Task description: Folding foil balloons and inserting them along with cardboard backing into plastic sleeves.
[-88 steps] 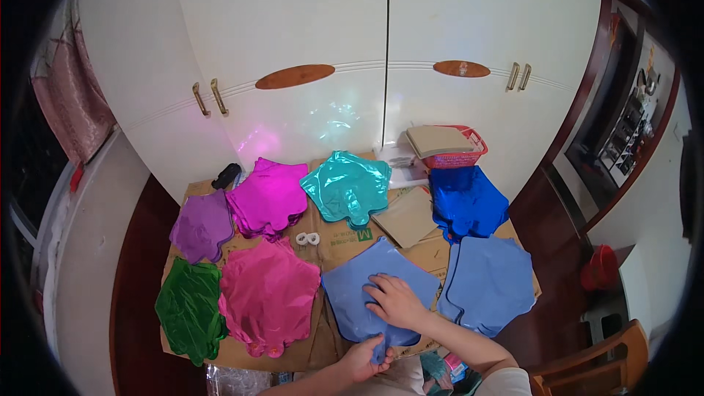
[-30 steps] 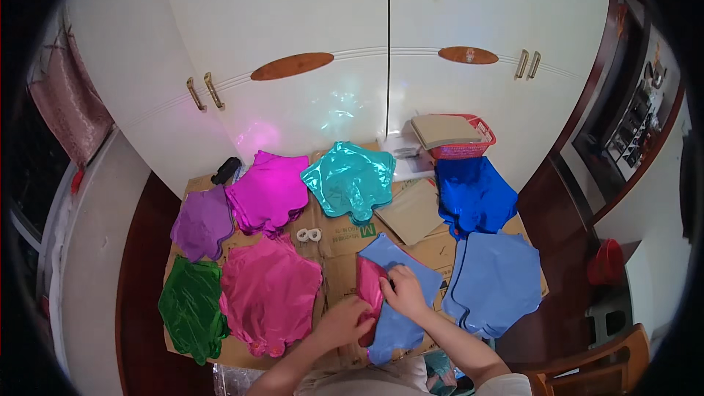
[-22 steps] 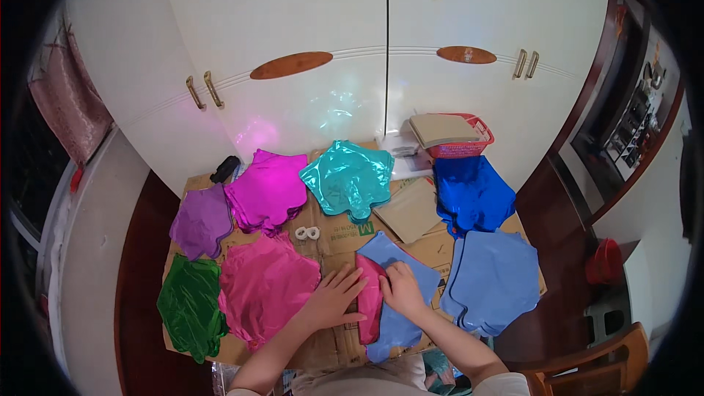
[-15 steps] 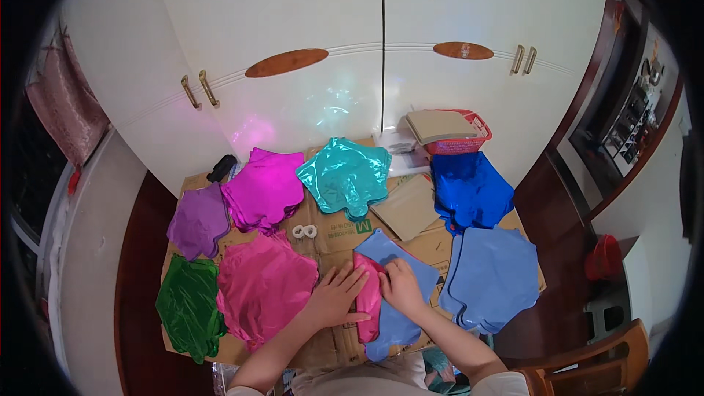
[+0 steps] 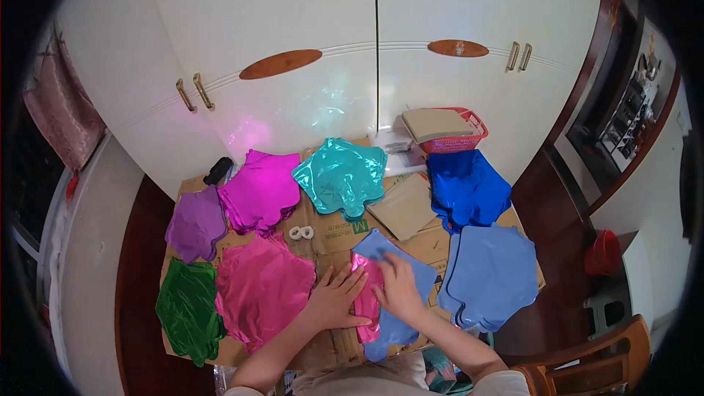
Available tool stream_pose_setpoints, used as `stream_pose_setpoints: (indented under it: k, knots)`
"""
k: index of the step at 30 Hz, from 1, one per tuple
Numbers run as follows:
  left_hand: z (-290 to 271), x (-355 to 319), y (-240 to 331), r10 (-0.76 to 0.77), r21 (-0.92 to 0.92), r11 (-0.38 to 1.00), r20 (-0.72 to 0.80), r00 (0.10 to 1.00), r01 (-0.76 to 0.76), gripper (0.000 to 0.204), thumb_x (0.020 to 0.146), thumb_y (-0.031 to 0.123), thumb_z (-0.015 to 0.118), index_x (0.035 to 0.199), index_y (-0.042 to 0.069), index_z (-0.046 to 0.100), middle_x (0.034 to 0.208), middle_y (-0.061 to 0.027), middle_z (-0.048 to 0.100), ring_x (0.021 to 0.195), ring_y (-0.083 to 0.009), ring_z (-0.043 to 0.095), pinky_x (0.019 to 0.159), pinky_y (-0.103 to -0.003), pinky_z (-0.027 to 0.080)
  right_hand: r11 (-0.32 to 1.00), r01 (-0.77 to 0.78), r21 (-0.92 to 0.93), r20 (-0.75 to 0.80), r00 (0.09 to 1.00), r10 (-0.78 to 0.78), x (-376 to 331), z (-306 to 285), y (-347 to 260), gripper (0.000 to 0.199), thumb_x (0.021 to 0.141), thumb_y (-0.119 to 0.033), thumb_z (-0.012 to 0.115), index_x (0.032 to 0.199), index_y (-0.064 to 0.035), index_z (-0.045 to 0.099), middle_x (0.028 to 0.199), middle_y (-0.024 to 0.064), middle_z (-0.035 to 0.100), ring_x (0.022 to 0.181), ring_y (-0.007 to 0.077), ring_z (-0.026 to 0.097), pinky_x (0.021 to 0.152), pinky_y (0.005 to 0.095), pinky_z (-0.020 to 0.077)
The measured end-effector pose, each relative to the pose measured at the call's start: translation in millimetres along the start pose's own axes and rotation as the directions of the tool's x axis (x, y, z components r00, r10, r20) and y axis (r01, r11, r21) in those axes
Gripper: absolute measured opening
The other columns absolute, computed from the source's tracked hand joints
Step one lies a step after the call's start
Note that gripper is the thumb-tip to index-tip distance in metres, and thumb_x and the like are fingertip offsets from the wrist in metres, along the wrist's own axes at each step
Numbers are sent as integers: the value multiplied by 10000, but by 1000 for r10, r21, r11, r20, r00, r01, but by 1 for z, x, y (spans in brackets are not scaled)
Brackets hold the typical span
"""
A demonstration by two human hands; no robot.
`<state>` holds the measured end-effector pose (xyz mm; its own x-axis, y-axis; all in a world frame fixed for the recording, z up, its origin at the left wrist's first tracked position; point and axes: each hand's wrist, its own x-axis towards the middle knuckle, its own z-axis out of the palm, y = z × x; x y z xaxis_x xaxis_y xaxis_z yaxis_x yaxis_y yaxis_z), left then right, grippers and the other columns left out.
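My left hand lies flat with fingers spread on the cardboard, its fingertips touching a folded pink foil balloon. My right hand presses down on the same pink balloon where it rests on a light blue foil balloon. The pink piece lies over the left part of the light blue one. A stack of pink foil balloons sits just left of my left hand.
Foil balloon stacks ring the cardboard sheets: green, purple, magenta, teal, dark blue, light blue. Two tape rolls lie mid-board. A red basket stands by the white cupboard doors.
My left hand has come forward beside the pink stack. A pink balloon now lies folded over the light blue one. Both hands have settled flat on it.
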<state>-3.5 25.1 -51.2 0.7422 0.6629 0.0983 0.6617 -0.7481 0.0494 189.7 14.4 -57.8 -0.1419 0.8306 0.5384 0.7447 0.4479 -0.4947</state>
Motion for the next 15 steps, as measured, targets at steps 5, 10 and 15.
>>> stream_pose_setpoints:
  k: [5, 10, 15]
  knots:
    - [-1, 1, -2, 15, -14, 1000, 71, 997, -14, 1066, 660, 759, 540, 1401, 28, 310, 1437, -155, 341, 1358, -330, 272, 1070, -565, 217, 992, 124, 1, 429, 896, -112, -34, -13, -12, 532, 793, -298, 634, 1202, 19, 511, 1251, 181, 489, 1213, 322, 430, 1025, 458, 325]
    - [-5, 6, -6, 23, -29, 999, 148, 989, -19, 1166, 612, 786, 555, 1417, 0, 250, 1452, -179, 307, 1371, -343, 236, 1082, -562, 186, 979, 187, -79, 469, 874, -129, -45, -11, -8, 611, 815, -395, 591, 1273, -7, 481, 1351, 148, 446, 1297, 273, 371, 1064, 464, 286]
    - [0, 18, -30, 23, -3, 1000, 137, 990, -23, 1112, 649, 756, 552, 1415, 3, 263, 1450, -165, 321, 1373, -331, 235, 1086, -553, 178, 971, 227, -72, 507, 847, -160, -41, -21, -10, 671, 822, -499, 544, 1292, -25, 470, 1371, 132, 434, 1303, 267, 366, 1062, 503, 265]
